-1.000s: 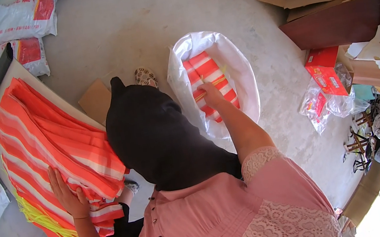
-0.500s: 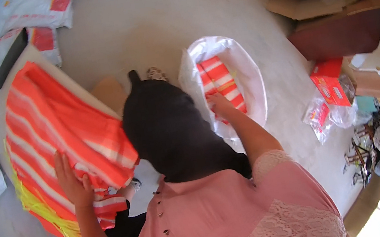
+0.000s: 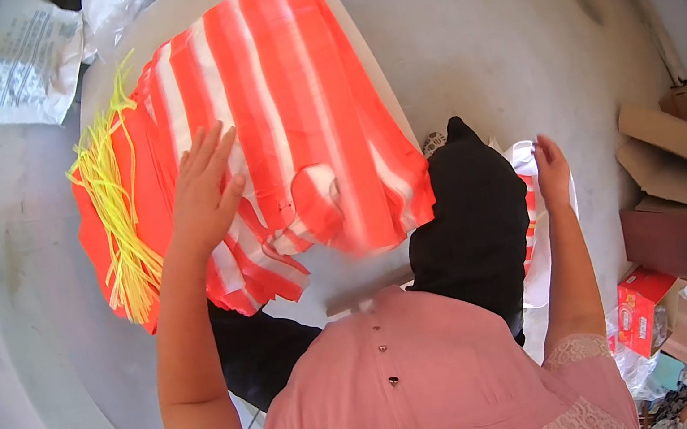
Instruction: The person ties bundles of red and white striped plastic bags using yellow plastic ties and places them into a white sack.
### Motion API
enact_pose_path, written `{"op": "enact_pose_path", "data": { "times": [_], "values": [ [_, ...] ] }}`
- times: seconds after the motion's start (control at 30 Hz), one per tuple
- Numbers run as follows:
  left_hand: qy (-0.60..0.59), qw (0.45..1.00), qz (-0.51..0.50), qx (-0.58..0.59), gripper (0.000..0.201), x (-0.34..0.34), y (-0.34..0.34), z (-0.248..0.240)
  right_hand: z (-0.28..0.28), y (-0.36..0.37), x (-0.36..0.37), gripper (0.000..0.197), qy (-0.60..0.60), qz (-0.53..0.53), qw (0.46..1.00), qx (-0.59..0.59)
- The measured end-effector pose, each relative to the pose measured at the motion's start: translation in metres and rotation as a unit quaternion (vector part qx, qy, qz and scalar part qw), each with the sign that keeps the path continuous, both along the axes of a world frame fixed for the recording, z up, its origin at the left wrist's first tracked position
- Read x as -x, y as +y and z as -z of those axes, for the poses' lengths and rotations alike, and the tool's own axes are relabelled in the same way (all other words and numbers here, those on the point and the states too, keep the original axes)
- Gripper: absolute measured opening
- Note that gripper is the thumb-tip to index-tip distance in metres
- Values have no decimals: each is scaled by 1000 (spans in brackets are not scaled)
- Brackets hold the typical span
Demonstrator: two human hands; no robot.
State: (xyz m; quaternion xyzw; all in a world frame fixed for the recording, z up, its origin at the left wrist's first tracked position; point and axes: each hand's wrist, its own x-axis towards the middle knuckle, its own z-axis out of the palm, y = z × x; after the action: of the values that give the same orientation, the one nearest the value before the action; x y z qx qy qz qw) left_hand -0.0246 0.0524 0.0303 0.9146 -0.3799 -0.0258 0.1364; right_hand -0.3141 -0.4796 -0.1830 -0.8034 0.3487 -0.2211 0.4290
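A stack of red-and-white striped plastic bags lies on a pale board in front of me, its near edge loose and crumpled. My left hand rests flat on the left part of the stack, fingers stretched out. Beside that hand, a bunch of yellow strips lies over the red left end. My right hand is at the rim of a white sack right of my leg, its fingers drawn together. Whether they pinch the rim is unclear. Inside the sack a striped bundle shows partly, half hidden by my leg.
White plastic sacks stand at the far left, with more along the back. To the right are opened cardboard boxes, a dark red panel and a red box. My black-clad knee sits between stack and sack.
The view has swung left, bringing the striped stack to the middle. My right hand has come up from the bundle inside the sack to its rim. My left hand stays on the stack.
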Motion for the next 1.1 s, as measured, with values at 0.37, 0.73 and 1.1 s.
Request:
{"op": "enact_pose_path", "data": {
  "times": [0.37, 0.73, 1.1],
  "values": [
    [-71, 993, -91, 6, 58, -19, 31, 26, -216, 233, -206, 56, 45, -529, 772, 349],
    [-70, 985, -93, 129, 56, -51, 50, 52, -204, 285, -248, 55, 41, -634, 725, 266],
    [-66, 977, -88, 182, 46, -55, 55, 56, -199, 319, -234, 37, -10, -602, 755, 260]
  ]
}}
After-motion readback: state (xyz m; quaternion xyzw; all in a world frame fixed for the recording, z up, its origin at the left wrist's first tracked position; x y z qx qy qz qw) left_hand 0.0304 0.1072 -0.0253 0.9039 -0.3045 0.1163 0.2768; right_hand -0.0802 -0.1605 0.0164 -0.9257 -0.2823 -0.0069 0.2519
